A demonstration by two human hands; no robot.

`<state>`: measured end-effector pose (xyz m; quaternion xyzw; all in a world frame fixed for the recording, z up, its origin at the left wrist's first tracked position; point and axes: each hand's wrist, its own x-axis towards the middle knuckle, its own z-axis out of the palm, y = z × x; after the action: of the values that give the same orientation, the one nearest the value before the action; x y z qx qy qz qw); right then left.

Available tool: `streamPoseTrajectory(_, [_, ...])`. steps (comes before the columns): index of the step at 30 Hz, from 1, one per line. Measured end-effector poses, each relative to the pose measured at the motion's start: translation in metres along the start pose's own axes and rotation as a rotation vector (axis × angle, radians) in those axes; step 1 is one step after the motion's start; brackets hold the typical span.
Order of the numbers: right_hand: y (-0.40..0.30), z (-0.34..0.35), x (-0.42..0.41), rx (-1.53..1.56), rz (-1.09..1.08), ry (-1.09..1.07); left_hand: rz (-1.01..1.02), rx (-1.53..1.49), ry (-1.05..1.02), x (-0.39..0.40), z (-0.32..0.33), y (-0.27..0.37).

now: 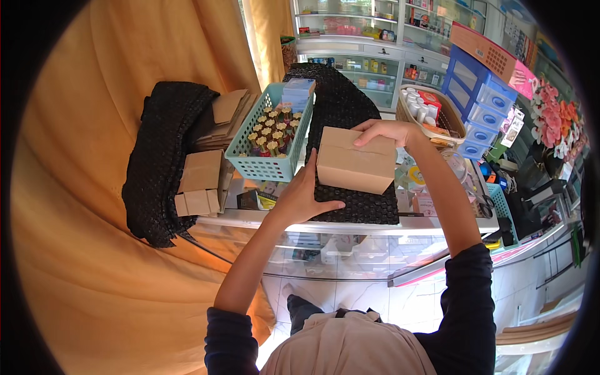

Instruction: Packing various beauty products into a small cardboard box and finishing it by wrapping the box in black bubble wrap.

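A small closed cardboard box (355, 157) rests on a sheet of black bubble wrap (349, 206) on the glass counter. My right hand (386, 132) holds the box at its top right edge, with fingers over the top. At the box's left side is my left hand (304, 194), thumb and fingers spread around the lower left corner; whether it touches the box is hard to tell. Left of the box stands a green plastic basket (267, 166) with gold-capped bottles (272, 133) and light blue boxes (296, 93).
Flattened cardboard pieces (201, 171) and a thick fold of black bubble wrap (164, 159) lie at the counter's left end. To the right stand a wicker basket (457, 117) of white bottles, a blue drawer unit (483, 112) and scissors (487, 206). A curtain (93, 187) hangs left.
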<state>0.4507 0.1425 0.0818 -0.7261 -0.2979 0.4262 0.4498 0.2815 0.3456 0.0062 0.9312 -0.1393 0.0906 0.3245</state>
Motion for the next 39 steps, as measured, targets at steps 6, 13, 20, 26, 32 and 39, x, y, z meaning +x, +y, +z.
streamPoseTrajectory(6, [-0.006, 0.001, -0.002, -0.156, -0.159, 0.037, 0.004, -0.001, 0.002, 0.002, 0.0, 0.001])
streamPoseTrajectory(13, [0.021, 0.047, -0.034, -0.202, -0.533, 0.617, 0.003, -0.008, 0.026, 0.0, 0.003, -0.002])
streamPoseTrajectory(20, [0.071, 0.07, -0.051, -0.166, -0.571, 0.589, -0.002, -0.005, 0.012, 0.0, 0.002, -0.003])
streamPoseTrajectory(26, [0.073, 0.059, -0.052, -0.064, -0.568, 0.51, 0.016, 0.049, 0.022, 0.002, 0.003, 0.0])
streamPoseTrajectory(32, [0.076, 0.06, -0.054, -0.03, -0.557, 0.484, -0.008, 0.027, 0.025, 0.0, 0.003, 0.006])
streamPoseTrajectory(39, [0.075, 0.06, -0.052, -0.029, -0.567, 0.445, 0.375, -0.009, 0.42, -0.002, -0.011, 0.022])
